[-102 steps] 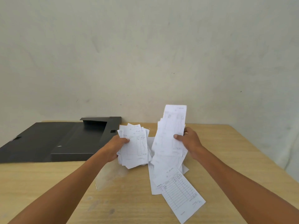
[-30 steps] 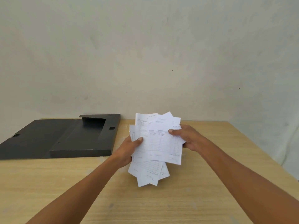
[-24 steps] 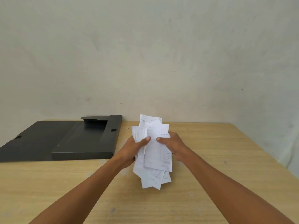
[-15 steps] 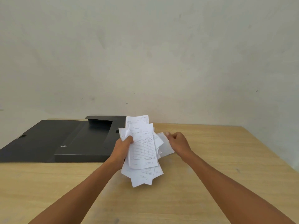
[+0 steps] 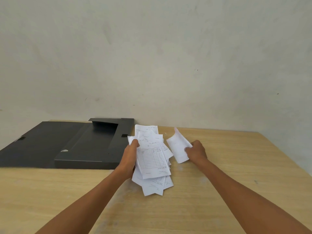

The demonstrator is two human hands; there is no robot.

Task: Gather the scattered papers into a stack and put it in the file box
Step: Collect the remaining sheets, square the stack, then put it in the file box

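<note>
My left hand (image 5: 130, 157) grips an untidy stack of white printed papers (image 5: 152, 159) by its left edge, held upright over the wooden table (image 5: 219, 191). The sheets fan out unevenly, with corners poking out below. My right hand (image 5: 196, 152) holds a single white paper (image 5: 178, 147), bent and blank side up, a short way to the right of the stack and apart from it. The black file box (image 5: 87, 146) lies open on the table to the left, its lid (image 5: 32, 144) folded flat further left.
A plain pale wall rises right behind the table. The table's right edge runs diagonally at the far right. The box's near wall (image 5: 81, 163) sits just left of my left wrist.
All the loose sheets left the table and came together in both hands. My right hand then drew one sheet out to the right, and the stack shifted slightly left toward the box.
</note>
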